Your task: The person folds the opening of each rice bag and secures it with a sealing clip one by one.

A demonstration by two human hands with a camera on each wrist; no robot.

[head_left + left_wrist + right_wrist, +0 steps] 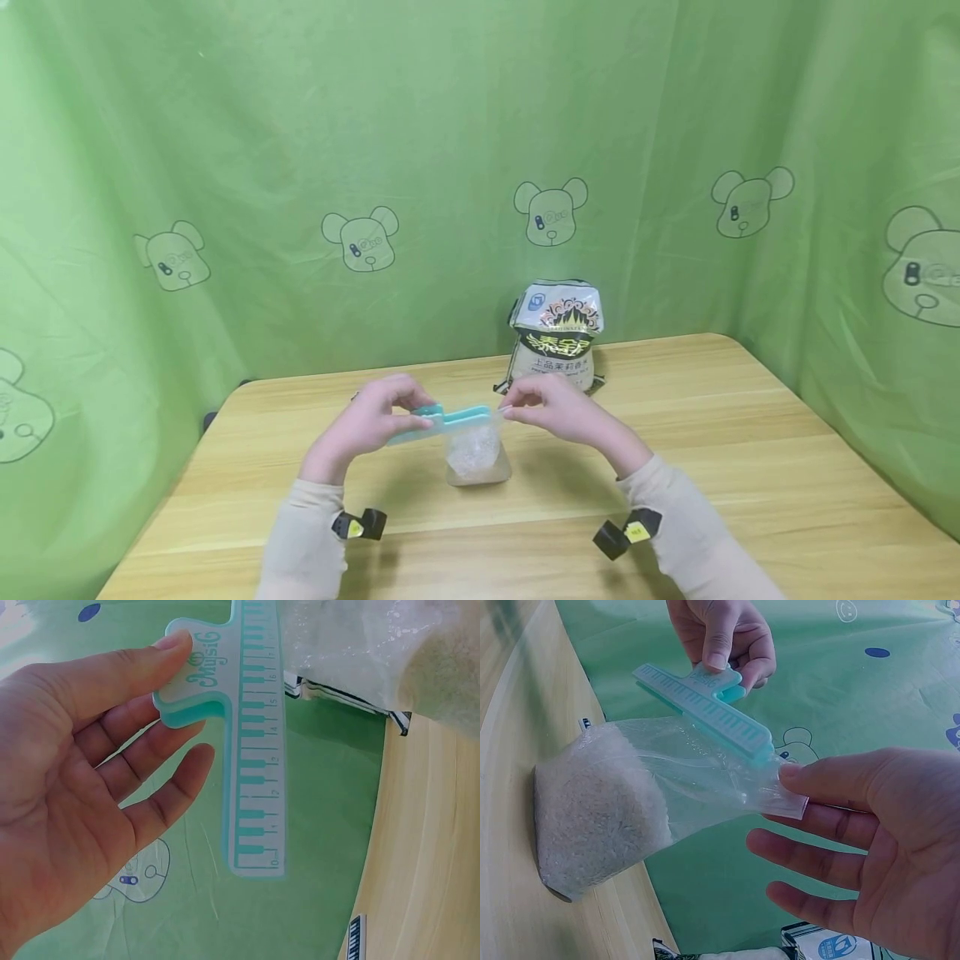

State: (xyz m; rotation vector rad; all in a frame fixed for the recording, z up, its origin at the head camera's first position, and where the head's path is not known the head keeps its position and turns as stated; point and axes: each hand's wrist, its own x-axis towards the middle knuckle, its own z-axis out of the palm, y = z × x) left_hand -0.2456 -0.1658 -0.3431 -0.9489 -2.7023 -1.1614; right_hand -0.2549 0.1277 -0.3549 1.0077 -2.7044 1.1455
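Left hand: pinches the grips of the turquoise clip between thumb and fingers (375, 417), probably so that pressure there controls its jaws.
Right hand: pinches a corner of the bag's top edge between thumb and forefinger (561, 410), the other fingers loose, seemingly to keep the film taut.
Clip: lies across the upper film, between the hands (705, 709); whether its jaws bite cannot be told.
Clip writing: "Music", above printed piano keys and a ruler scale starting at 0.
Clear bag of rice: its base rests on the counter, its top drawn up (604, 810); the rice's weight likely steadies it.
Counter: wood-grained, carrying the bag (750, 467).
Printed sack: stands behind the right hand, near the curtain (558, 333); "上品茉莉香" is legible below larger yellow characters, with smaller print too blurred.
Curtain: green, with bear-head outlines (450, 125); their lettering is unclear.
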